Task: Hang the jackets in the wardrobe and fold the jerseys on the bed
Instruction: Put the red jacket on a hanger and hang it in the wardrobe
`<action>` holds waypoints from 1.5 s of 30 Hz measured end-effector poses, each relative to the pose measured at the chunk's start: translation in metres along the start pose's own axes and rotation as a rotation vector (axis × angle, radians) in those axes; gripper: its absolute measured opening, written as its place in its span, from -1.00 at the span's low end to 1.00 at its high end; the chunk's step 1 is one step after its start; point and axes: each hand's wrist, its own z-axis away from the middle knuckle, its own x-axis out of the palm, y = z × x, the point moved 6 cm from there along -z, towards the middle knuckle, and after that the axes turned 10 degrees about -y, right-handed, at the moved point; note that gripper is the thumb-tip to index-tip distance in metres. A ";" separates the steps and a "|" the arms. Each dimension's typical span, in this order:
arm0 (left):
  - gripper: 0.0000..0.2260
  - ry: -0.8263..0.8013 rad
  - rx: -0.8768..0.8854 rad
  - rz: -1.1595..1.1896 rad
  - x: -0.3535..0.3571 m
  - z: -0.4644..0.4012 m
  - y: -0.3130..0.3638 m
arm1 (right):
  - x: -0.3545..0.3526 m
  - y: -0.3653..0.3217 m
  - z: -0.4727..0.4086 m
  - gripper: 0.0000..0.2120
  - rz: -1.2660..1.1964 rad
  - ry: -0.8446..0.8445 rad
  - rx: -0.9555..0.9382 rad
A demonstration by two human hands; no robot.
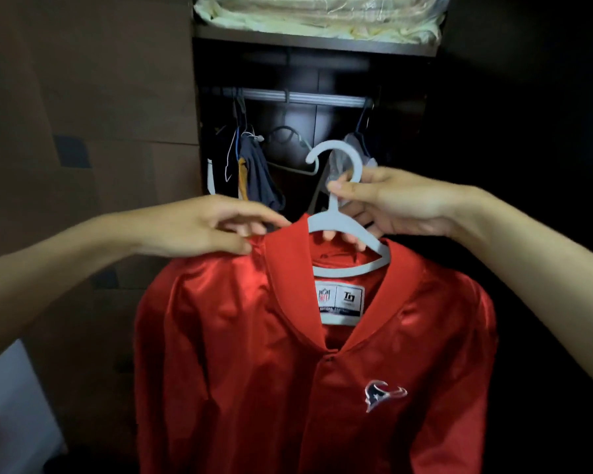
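The right hand [391, 206], right of centre in the frame, pinches the neck of a pale grey plastic hanger [336, 213] between thumb and fingers, just below its hook, with the lower fingers curled behind the hanger's shoulder; the left hand [216, 227], left of centre, pinches the left shoulder seam of a red satin jacket [288, 371] beside its collar. The one jacket hangs from that hanger directly beneath both hands and fills the lower centre of the frame, front fastened, a white neck label showing inside the collar and a small bull-head emblem on the chest at lower right; its hem and sleeve ends are cut off by the bottom edge. Behind it, in the upper centre, stands an open dark wardrobe [199, 165] whose interior is dim and hard to read. One metal rail [305, 97] crosses it above the hanger's hook, and the hook is not on the rail. On the rail's left end hang a few dark garments [254, 172], too shadowed to count; a pale item hangs at the right end, partly hidden by the hook. On the one shelf above, at the top of the frame, lies folded cream bedding [319, 15], cut off by the upper edge.
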 end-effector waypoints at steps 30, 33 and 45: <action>-0.54 0.707 -0.510 -0.123 -0.147 -0.302 -0.169 | -0.153 0.038 -0.119 -0.16 -0.542 0.531 -0.365; -0.58 0.748 -0.474 0.023 -0.153 -0.293 -0.198 | -0.195 0.048 -0.190 -0.15 -0.533 0.565 -0.323; -0.76 0.773 -0.275 0.486 -0.133 -0.302 -0.242 | -0.300 0.028 -0.360 -0.34 -0.452 0.532 -0.380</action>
